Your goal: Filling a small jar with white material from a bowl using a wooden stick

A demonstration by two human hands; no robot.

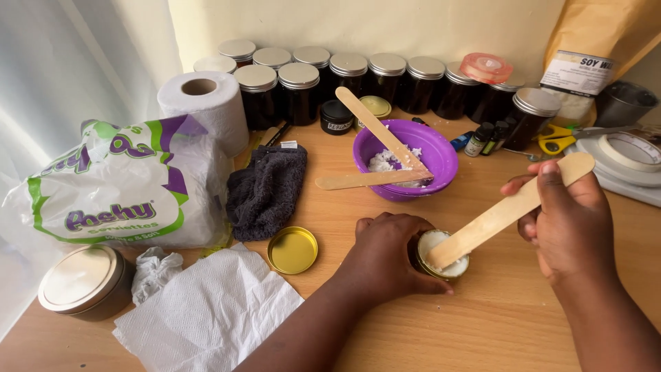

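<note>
While the left hand [387, 253] wraps around a small gold tin [442, 256] on the wooden table [509, 324], the right hand [573, 222] pinches a flat wooden stick [506, 210] whose lower end presses into the white wax filling that tin. Far left, a lidded metal tin [84, 281] stands beside crumpled tissue, with a white plastic bag of serviettes [117, 189] printed in green and purple above it and a toilet roll [204, 103] behind. A sheet of paper towel [206, 313] lies in front, a dark cloth [267, 189] next to the bag, and a loose gold lid [292, 249] just left of the wrapped hand. Two more sticks rest in a purple bowl [441, 155] of white flakes, before a row of dark jars [385, 79] with silver lids along the wall. Upper right, a tan paper pouch [606, 34] with a white rectangular label leans on the wall, near yellow-handled scissors [558, 138] and rolls of tape. Risk, as I judge it: pressing the stick too steeply could tip the small tin or push wax over its rim, and the right sleeve-side forearm could nudge things at the table edge.
</note>
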